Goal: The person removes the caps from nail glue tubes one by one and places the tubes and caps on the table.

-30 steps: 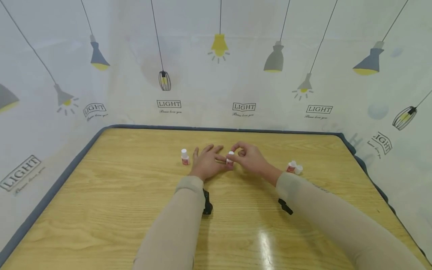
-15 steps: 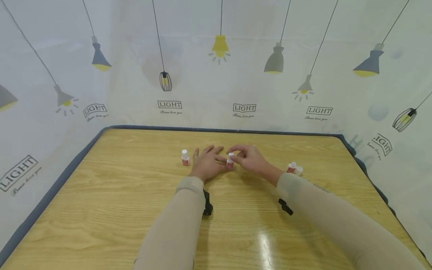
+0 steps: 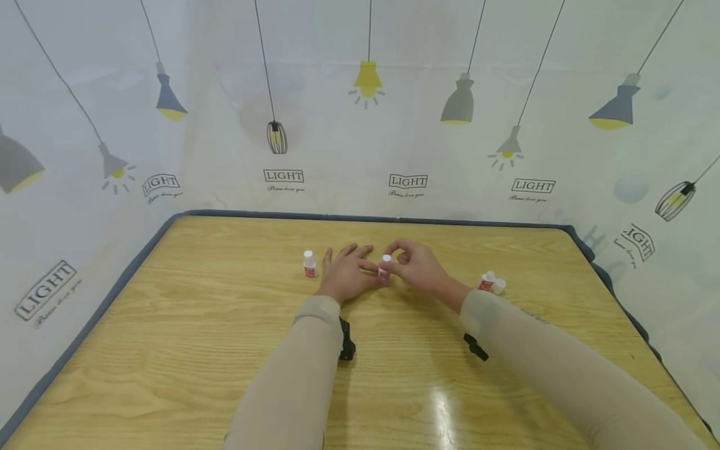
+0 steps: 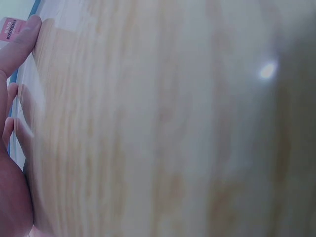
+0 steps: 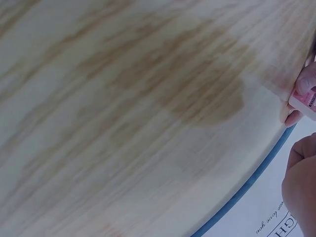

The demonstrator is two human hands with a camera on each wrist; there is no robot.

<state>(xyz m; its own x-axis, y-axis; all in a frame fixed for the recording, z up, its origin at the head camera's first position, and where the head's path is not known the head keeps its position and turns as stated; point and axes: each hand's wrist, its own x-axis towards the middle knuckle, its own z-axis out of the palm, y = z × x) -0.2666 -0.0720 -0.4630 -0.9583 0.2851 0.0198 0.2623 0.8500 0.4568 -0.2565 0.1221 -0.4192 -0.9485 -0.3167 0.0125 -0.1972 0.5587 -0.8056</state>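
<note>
A small white bottle (image 3: 384, 273) with a red label stands upright on the wooden table between my hands. My left hand (image 3: 350, 275) lies low over the tabletop and pinches the bottle's lower part between thumb and index finger, its other fingers spread. At the top, my right hand (image 3: 419, 267) has thumb and curled index finger at the white cap (image 3: 386, 258). The left wrist view shows my left thumb (image 4: 22, 44) against the labelled bottle (image 4: 11, 28). In the right wrist view the bottle (image 5: 308, 100) sits between left-hand fingers, with my right hand (image 5: 302, 180) beside it.
A similar capped bottle (image 3: 310, 265) stands just left of my left hand. To the right, another labelled bottle (image 3: 486, 282) has a white piece (image 3: 499, 286) beside it. The wooden table (image 3: 225, 350) has a dark blue edge and meets a lamp-printed backdrop (image 3: 337, 125).
My right thumb and index finger shift slightly about the cap, the index moving closer and then lifting again. The left hand and the bottles stay in place; the head view tilts a little.
</note>
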